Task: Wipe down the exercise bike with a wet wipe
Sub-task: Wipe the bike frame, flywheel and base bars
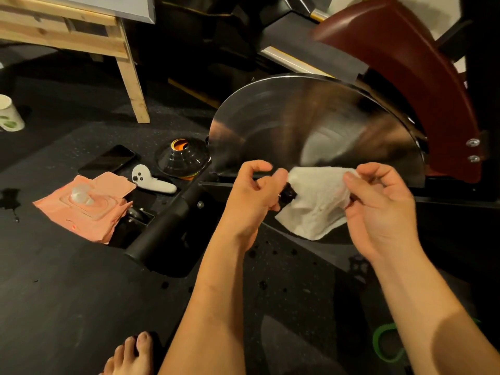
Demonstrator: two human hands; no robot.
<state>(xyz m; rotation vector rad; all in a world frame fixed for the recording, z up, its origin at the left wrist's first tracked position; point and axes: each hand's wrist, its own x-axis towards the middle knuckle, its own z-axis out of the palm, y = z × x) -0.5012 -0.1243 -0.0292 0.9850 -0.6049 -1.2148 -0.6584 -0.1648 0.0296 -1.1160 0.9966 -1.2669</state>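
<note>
A white wet wipe (316,201) hangs spread between my two hands, just in front of the exercise bike's shiny steel flywheel (311,123). My left hand (254,196) pinches the wipe's left corner between thumb and fingers. My right hand (378,204) pinches its right edge. A dark red guard (422,85) curves over the flywheel at the right. The bike's black base bar (167,220) runs across the floor below my left hand.
A pink wet-wipe pack (86,204) with its flap open lies on the black mat at the left. Near it are a dark phone (108,161), a white controller (151,181), stacked cones (184,158) and a paper cup (9,115). A wooden table leg (132,82) stands behind. My bare foot (127,355) shows at the bottom.
</note>
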